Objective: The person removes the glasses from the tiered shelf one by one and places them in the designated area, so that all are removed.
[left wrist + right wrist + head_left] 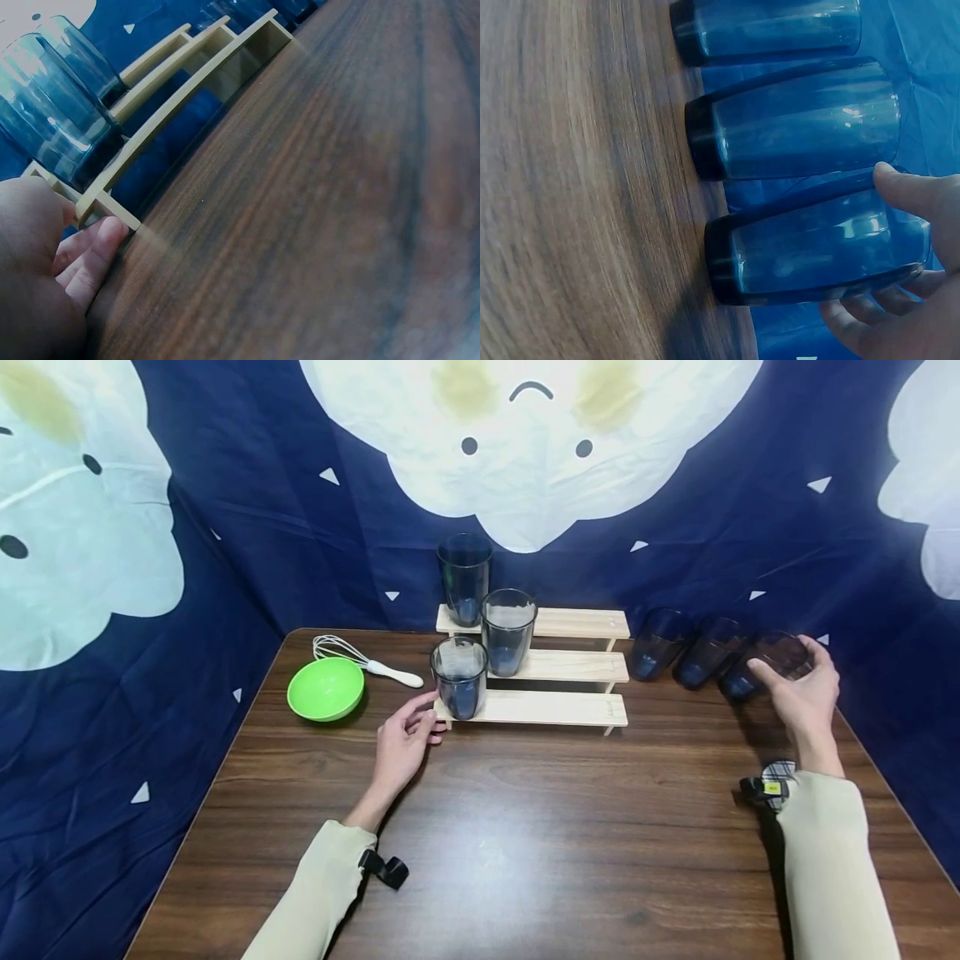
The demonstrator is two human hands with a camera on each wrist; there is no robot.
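At the far right of the table, my right hand (808, 693) grips a dark blue glass (817, 247) near its rim, thumb on one side and fingers on the other. The base of that glass is right at the table top. Two matching glasses, the nearer one (802, 124) and a farther one (660, 645), stand in a row to its left. My left hand (405, 739) holds the left end of the lowest step of a three-step wooden stand (555, 707), fingers by its leg (120, 210). One glass stands on each step's left part: front (459, 681), middle (508, 635) and back (465, 581).
Left of the stand are a green bowl (326, 690) and a white-handled whisk (375, 667). A round checked piece (778, 770) lies by the right wrist. A dark blue cloth with white clouds (285, 552) hangs behind the wooden table (525, 827).
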